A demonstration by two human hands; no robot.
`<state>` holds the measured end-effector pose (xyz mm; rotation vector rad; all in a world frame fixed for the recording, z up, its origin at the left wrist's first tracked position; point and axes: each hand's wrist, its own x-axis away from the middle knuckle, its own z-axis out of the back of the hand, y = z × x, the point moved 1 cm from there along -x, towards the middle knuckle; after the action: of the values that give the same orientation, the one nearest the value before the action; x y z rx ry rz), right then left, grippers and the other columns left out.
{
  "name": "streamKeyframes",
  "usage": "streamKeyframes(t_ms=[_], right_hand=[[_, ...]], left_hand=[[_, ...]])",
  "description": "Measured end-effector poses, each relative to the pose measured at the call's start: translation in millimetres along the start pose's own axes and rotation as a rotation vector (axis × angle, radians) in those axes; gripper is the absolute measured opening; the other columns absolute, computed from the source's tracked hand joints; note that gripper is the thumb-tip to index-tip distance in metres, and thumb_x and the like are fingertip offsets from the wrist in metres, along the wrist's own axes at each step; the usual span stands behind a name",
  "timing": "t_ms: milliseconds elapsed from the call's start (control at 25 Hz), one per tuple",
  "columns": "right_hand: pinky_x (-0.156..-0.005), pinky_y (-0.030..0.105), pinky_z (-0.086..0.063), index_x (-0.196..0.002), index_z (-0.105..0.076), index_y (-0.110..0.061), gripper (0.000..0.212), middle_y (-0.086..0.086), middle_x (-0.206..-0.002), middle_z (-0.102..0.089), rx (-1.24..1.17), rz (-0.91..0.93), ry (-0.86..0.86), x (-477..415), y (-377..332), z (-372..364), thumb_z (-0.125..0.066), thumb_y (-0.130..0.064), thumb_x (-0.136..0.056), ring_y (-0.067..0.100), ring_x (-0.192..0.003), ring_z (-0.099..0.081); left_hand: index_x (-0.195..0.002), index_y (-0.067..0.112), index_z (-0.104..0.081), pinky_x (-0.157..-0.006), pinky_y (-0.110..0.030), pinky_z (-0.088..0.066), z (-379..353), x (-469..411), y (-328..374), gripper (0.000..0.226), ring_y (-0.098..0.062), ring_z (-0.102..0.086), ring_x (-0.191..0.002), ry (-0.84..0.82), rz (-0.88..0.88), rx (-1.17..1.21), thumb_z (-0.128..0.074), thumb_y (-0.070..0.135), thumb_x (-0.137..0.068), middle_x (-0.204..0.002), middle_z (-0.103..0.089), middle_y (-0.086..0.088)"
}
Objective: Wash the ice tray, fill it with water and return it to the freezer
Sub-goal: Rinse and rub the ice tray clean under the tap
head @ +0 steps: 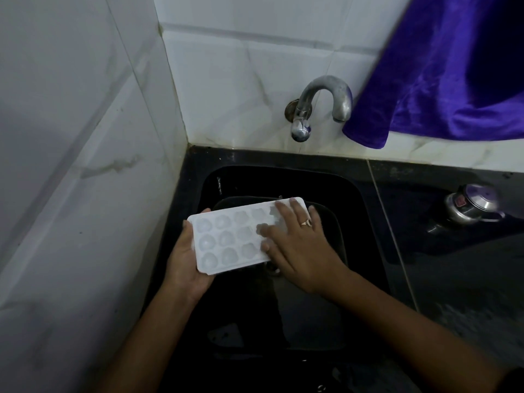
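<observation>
Head view: over the black sink (365, 199), the left hand (185, 260) grips the white ice tray (226, 239) by its near-left end while the right hand (297, 245) lies flat-fingered on its right half.

The left hand (184, 259) cupped beneath the ice tray (226, 239) at its 8 o'clock end, right hand (297, 245) laid flat on top, fingers spread toward 11 o'clock, forearms angled in from 7 and 4 o'clock.

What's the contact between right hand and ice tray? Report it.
Touching. Head view: the right hand lies flat on the ice tray, with no gap showing.
</observation>
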<state>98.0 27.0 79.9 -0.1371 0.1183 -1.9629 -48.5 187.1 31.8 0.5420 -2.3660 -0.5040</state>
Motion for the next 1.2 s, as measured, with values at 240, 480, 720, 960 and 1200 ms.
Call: streamKeyframes(t_ms=[240, 480, 720, 960, 1200], right_hand=[[-0.125, 0.064, -0.007, -0.147, -0.045, -0.025, 0.058, 0.014, -0.170, -0.017, 0.009, 0.036, -0.022, -0.2, 0.4, -10.7, -0.019, -0.057, -0.107, 0.037, -0.159, -0.004], [-0.125, 0.064, -0.007, -0.138, -0.051, -0.018, 0.060, 0.016, -0.170, -0.018, -0.044, -0.006, -0.008, -3.8, 3.1, -14.2, -0.019, -0.058, -0.107, 0.037, -0.160, -0.004], [-0.126, 0.063, -0.004, -0.126, -0.056, -0.021, 0.055, 0.016, -0.170, -0.020, -0.063, -0.058, 0.011, -6.8, 18.6, -12.2, -0.019, -0.057, -0.107, 0.037, -0.160, -0.003], [-0.125, 0.064, -0.005, -0.132, -0.055, -0.031, 0.049, 0.016, -0.170, -0.021, -0.040, -0.034, 0.034, -2.9, 35.8, -9.5, -0.021, -0.055, -0.107, 0.039, -0.159, -0.005], [-0.125, 0.065, -0.004, -0.148, -0.044, -0.031, 0.052, 0.014, -0.171, -0.014, -0.025, 0.013, -0.012, 6.2, 39.2, -15.5, -0.021, -0.055, -0.109, 0.037, -0.160, 0.000]], left_hand=[[-0.141, 0.027, -0.061, -0.100, -0.066, -0.051, -3.0, -7.3, -2.5, 0.051, -0.044, -0.064, -0.125, 0.002, 0.015, 0.034, -0.037, 0.057, -0.107, -0.141, -0.064, -0.020], [-0.115, 0.025, -0.078, -0.081, -0.058, -0.062, -19.6, -4.8, -10.8, 0.051, -0.038, -0.074, -0.107, 0.008, -0.001, 0.041, -0.036, 0.052, -0.108, -0.131, -0.070, -0.019], [-0.121, 0.023, -0.072, -0.076, -0.053, -0.064, -28.3, -5.9, -20.0, 0.049, -0.036, -0.075, -0.105, 0.013, 0.008, 0.020, -0.033, 0.050, -0.110, -0.131, -0.070, -0.019], [-0.107, 0.025, -0.082, -0.084, -0.057, -0.062, -31.1, -7.7, -22.3, 0.056, -0.036, -0.075, -0.107, -0.005, 0.004, 0.002, -0.032, 0.051, -0.109, -0.127, -0.073, -0.018], [-0.123, 0.023, -0.067, -0.073, -0.053, -0.064, -34.3, -6.7, -22.3, 0.045, -0.036, -0.076, -0.103, 0.019, -0.027, -0.007, -0.035, 0.050, -0.109, -0.126, -0.073, -0.018]])
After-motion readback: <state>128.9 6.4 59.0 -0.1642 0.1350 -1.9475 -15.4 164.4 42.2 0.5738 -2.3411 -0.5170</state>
